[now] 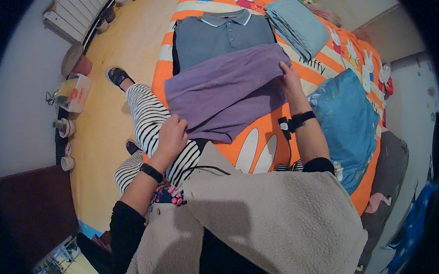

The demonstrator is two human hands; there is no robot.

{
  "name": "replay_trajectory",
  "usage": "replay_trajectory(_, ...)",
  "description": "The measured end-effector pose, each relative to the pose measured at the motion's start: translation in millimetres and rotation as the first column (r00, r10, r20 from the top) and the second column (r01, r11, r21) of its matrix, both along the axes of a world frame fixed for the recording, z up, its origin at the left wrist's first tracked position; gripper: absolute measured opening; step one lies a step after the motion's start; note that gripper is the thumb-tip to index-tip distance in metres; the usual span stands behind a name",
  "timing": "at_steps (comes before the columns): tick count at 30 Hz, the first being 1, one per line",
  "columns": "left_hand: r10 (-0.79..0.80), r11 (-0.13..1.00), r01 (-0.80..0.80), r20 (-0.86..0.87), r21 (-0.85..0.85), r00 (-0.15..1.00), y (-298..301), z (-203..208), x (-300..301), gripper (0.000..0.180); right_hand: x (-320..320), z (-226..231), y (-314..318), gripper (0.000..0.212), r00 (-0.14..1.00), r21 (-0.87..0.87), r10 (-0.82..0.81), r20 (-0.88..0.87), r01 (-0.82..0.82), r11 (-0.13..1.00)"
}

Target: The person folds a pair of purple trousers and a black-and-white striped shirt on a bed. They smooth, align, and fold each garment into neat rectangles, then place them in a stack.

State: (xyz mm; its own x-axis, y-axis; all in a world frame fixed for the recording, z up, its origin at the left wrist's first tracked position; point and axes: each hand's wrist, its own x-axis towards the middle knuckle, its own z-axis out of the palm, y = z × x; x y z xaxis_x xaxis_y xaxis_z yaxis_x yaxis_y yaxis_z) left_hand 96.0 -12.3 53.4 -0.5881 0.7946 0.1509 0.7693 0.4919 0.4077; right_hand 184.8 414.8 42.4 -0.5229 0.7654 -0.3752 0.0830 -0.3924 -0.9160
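A purple folded garment point(226, 88) lies across the bed in front of me, its kind hidden by the folds. My left hand point(174, 135) has its fingers closed on the near left edge. At the upper right end, my right hand point(291, 81) pinches the fabric with the thumb on top. A loose fold runs slantwise through the near half of the cloth. Beyond it, partly covered by the purple cloth, a grey polo shirt point(199, 40) with a white-trimmed collar is laid flat, collar away from me.
An orange patterned bedsheet point(258, 148) covers the bed. Folded light-blue cloth point(297, 28) lies at the far right, a shiny blue plastic bag point(347, 128) nearer. On the left are the wooden floor point(102, 127), a white radiator point(80, 13), and pots point(65, 128) by the wall.
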Motion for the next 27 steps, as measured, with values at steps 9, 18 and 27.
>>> replay_trajectory(9,-0.142,0.987,0.145,-0.050,0.070,0.989,-13,-1,2,0.013,71,-60,5,0.036,0.894,0.289,-0.129,0.428,-0.001,0.957)
replay_trajectory(18,-0.210,0.977,0.211,-0.040,0.039,0.977,-14,-4,-2,0.007,-54,-14,-111,0.027,0.901,0.854,0.346,0.263,-0.384,0.351)
replay_trajectory(27,-0.189,0.974,0.193,-0.045,0.120,0.981,-16,-4,-2,0.008,-159,-16,-207,0.013,0.686,0.791,0.434,0.584,-0.600,-0.118)
